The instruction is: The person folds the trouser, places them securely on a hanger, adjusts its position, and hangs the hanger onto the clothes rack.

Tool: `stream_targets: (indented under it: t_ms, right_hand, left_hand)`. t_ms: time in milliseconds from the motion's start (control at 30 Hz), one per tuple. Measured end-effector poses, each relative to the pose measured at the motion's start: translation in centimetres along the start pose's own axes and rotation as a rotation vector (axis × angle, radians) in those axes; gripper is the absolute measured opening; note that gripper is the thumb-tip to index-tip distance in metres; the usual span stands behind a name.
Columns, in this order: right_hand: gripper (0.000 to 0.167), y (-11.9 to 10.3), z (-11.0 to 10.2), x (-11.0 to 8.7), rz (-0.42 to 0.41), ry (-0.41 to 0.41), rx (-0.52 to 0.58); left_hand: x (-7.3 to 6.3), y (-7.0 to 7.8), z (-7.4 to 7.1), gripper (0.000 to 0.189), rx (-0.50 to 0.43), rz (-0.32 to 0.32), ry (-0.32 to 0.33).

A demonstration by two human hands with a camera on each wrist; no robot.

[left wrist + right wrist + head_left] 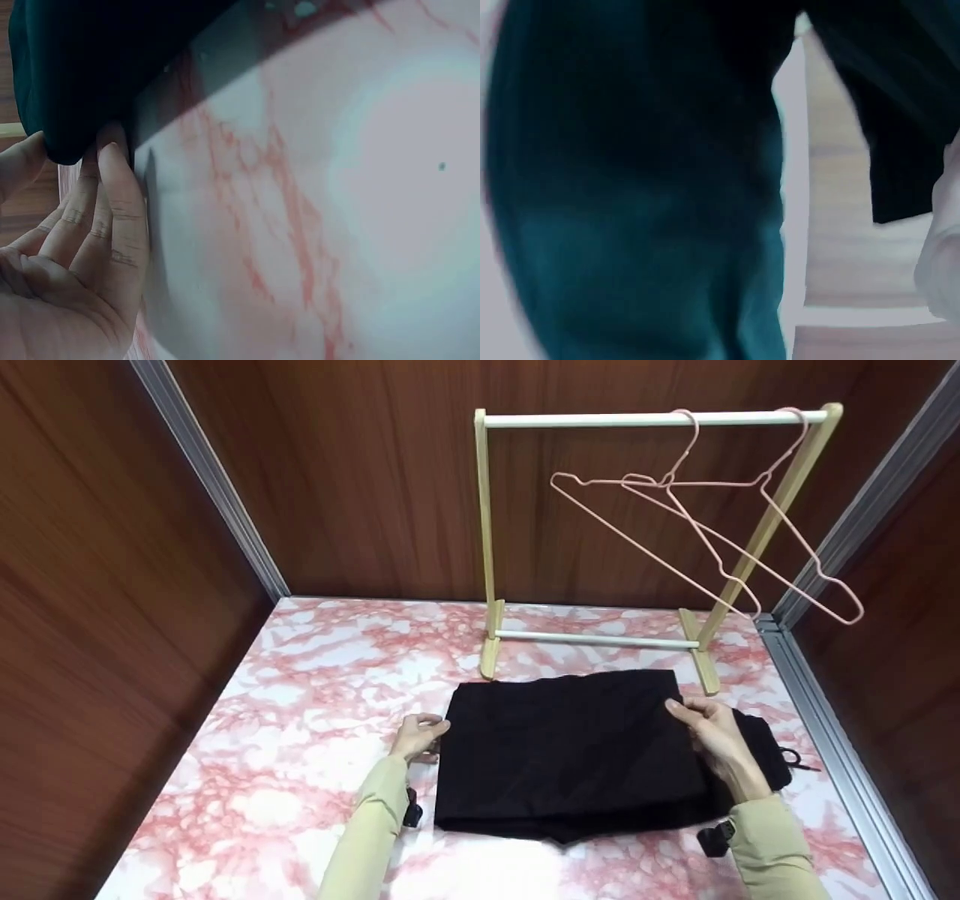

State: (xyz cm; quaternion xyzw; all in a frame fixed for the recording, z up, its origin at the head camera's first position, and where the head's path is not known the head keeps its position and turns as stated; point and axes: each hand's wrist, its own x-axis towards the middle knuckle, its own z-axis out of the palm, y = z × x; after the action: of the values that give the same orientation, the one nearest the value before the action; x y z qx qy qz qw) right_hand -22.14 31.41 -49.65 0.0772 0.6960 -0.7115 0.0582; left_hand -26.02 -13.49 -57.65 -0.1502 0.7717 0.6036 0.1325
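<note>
Black drawstring pants (562,742), folded into a wide panel, span the space between my two hands. My left hand (420,736) pinches the left edge; in the left wrist view its thumb lies on one side of the cloth (82,82) and its fingers on the other. At the right edge, my right hand (712,739) grips the panel with the thumb on top and the fingers mostly hidden. Another part of the pants sticks out beyond that hand, where a dark cord loop (792,757) shows. In the right wrist view, dark cloth (645,187) hides most of the hand.
Behind the pants stands a clothes rack (600,639) with wooden uprights and white bars. Two pink hangers, one on the left (626,538) and one on the right (796,526), hang from its top bar. Brown panels (337,495) enclose the marbled table (300,720).
</note>
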Motion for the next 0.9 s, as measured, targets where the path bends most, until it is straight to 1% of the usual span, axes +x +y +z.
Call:
stream_targets:
  t_ms: [67,167,233,300,333,433,500,567,667,700,733,767,800,833,900]
  right_hand:
    - [0.022,0.8,-0.8,0.3,0.01,0.011,-0.12]
    - [0.014,2.3,-1.6,0.8,0.033,0.039,-0.309]
    - [0.019,3.4,-1.9,1.1,0.046,0.072,-0.436]
    - [0.029,4.3,-2.0,1.3,0.037,0.106,-0.558]
    - [0.032,4.7,-1.9,1.4,0.029,0.121,-0.608]
    - [0.028,5.5,-1.8,1.6,-0.005,0.142,-0.704]
    - [0.024,5.8,-1.6,1.7,-0.021,0.151,-0.733]
    - [0.021,6.1,-1.3,1.7,-0.026,0.159,-0.731]
    - [0.02,6.4,-0.6,1.6,-0.037,0.183,-0.69]
    - [0.02,6.5,-0.3,1.5,-0.042,0.187,-0.67]
    - [0.021,6.6,0.0,1.5,-0.047,0.19,-0.651]
    - [0.023,6.7,0.4,1.5,-0.052,0.19,-0.635]
    - [0.023,6.8,0.7,1.4,-0.057,0.187,-0.623]
    - [0.025,7.0,1.1,1.4,-0.061,0.179,-0.618]
    - [0.03,7.2,1.5,1.4,-0.049,0.151,-0.603]
  left_hand:
    - [0.3,-0.1,0.1,0.043,0.01,0.005,0.003]
    - [0.5,-0.1,0.4,0.041,0.032,0.015,0.01]
    - [0.5,0.0,0.6,0.041,0.057,0.035,0.017]
    - [0.6,-0.1,0.8,0.039,0.094,0.071,0.023]
    - [0.7,-0.1,0.9,0.037,0.115,0.097,0.027]
    - [0.9,-0.3,1.2,0.028,0.167,0.177,0.032]
    - [1.0,-0.3,1.1,0.024,0.162,0.224,0.021]
    - [0.9,-0.3,0.8,0.023,0.121,0.243,0.006]
    - [0.6,0.0,-0.3,0.023,0.055,0.249,0.001]
    - [0.5,0.1,-0.8,0.022,0.041,0.24,0.002]
    - [0.4,0.3,-1.3,0.021,0.05,0.225,0.007]
    - [0.3,0.4,-1.7,0.02,0.082,0.211,0.018]
    - [0.3,0.5,-2.1,0.02,0.139,0.205,0.029]
    - [0.2,0.6,-2.4,0.022,0.208,0.205,0.036]
    - [0.1,0.7,-2.6,0.03,0.36,0.216,0.053]
